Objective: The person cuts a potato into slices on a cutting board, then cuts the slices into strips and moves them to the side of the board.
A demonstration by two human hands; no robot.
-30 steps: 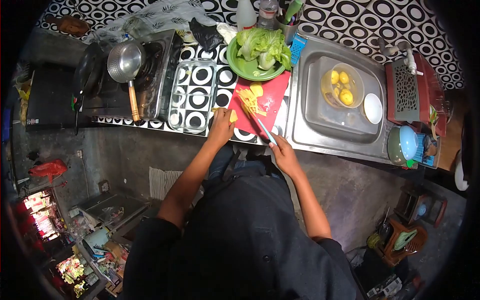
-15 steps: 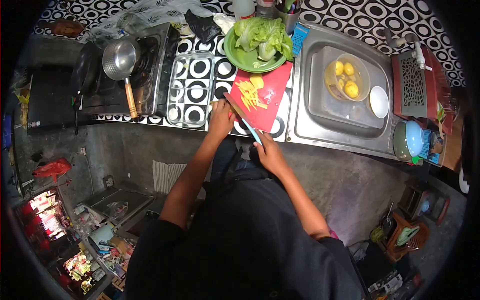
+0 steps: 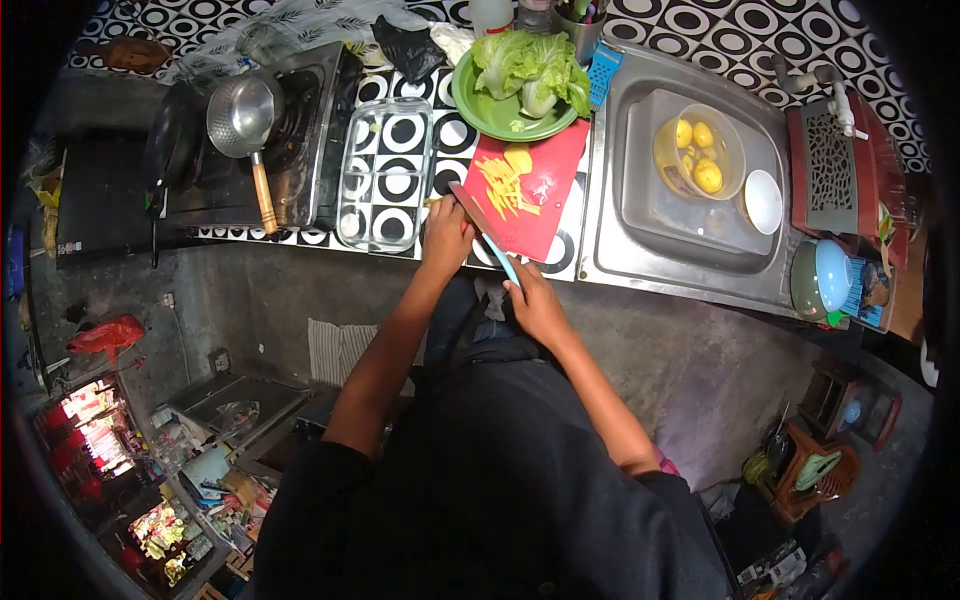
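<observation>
Far to the left of both hands, a ladle (image 3: pixel 243 112) lay on the stove (image 3: pixel 300 120). Just left of the left hand stood a clear glass dish (image 3: pixel 385 172). The left hand (image 3: pixel 446 237) rested at the near left corner of the red cutting board (image 3: pixel 545 200), fingers curled down on a small yellow piece that was mostly hidden under them. The knife (image 3: pixel 482 229) ran from the right hand up past the left hand's fingers, its blade over the board's left edge. The right hand (image 3: pixel 533 303) was closed around the knife's blue handle, near the counter's front edge. Beyond the left hand, yellow strips (image 3: pixel 505 185) lay on the board. Farther beyond sat a green plate (image 3: pixel 480 113) with lettuce (image 3: pixel 530 68). To the right of the right hand, a bowl of potatoes (image 3: pixel 697 150) stood in the sink (image 3: pixel 680 230).
</observation>
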